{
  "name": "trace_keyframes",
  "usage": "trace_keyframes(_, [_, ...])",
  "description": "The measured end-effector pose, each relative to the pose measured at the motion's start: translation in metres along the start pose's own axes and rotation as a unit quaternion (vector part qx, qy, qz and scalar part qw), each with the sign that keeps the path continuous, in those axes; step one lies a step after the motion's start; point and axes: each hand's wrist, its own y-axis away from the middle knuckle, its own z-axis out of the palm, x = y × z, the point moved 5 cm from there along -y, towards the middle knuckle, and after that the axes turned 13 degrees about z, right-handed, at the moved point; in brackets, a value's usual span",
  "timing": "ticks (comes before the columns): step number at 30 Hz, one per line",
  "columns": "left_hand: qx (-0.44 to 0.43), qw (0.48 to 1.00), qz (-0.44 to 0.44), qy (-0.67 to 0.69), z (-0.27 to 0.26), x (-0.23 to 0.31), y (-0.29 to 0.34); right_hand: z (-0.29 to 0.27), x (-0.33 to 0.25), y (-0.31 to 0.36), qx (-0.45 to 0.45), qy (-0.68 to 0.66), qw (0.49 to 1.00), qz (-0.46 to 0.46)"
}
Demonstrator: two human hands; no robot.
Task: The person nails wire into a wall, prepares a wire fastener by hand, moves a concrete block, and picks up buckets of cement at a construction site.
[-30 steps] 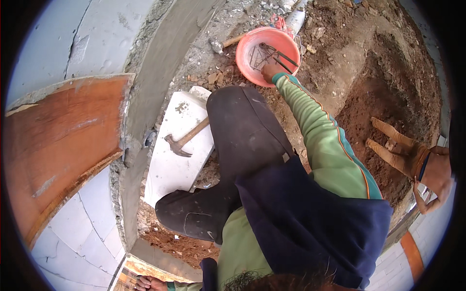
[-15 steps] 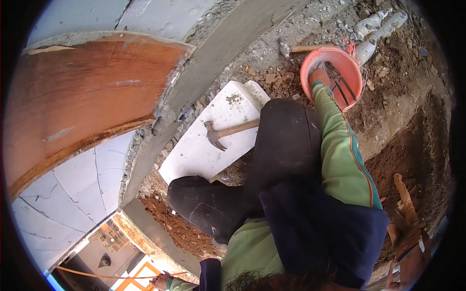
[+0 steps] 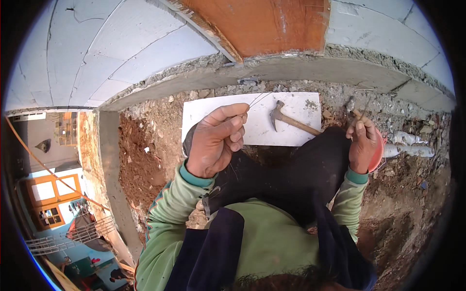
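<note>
Rubble ground (image 3: 155,145): one hammer (image 3: 291,119), two hands (image 3: 216,140).

hammer (image 3: 291,118): metal head, wood handle | board (image 3: 213,116): white, matt | ledge (image 3: 291,72): rough concrete

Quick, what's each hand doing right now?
Left hand: closed, pinching a thin wire.
Right hand: closed on something small; cannot tell what.

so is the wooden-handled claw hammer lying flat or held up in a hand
Lying flat. The wooden-handled claw hammer rests on the white rectangular board, untouched; the left hand pinches thin wire, and the right hand is at the orange bucket.
</note>
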Motion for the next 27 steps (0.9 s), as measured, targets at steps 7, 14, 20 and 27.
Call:
trace_keyframes(7, [-0.044, 0.997, 0.001, 0.065, -0.006, -0.046, -0.020, 0.187, -0.001, 0.044, -0.242, -0.020, 0.948, 0.208])
trace_keyframes(14, [-0.066, 0.990, 0.117, -0.032, -0.044, -0.024, -0.021, 0.236, 0.014, 0.057, -0.293, 0.094, 0.933, 0.189])
trace_keyframes(20, [-0.112, 0.981, 0.158, -0.026, -0.056, -0.012, -0.022, 0.249, 0.012, 0.040, -0.280, 0.106, 0.934, 0.196])
trace_keyframes(27, [-0.130, 0.979, 0.154, -0.043, -0.065, -0.020, -0.028, 0.254, -0.008, 0.026, -0.201, 0.146, 0.944, 0.215])
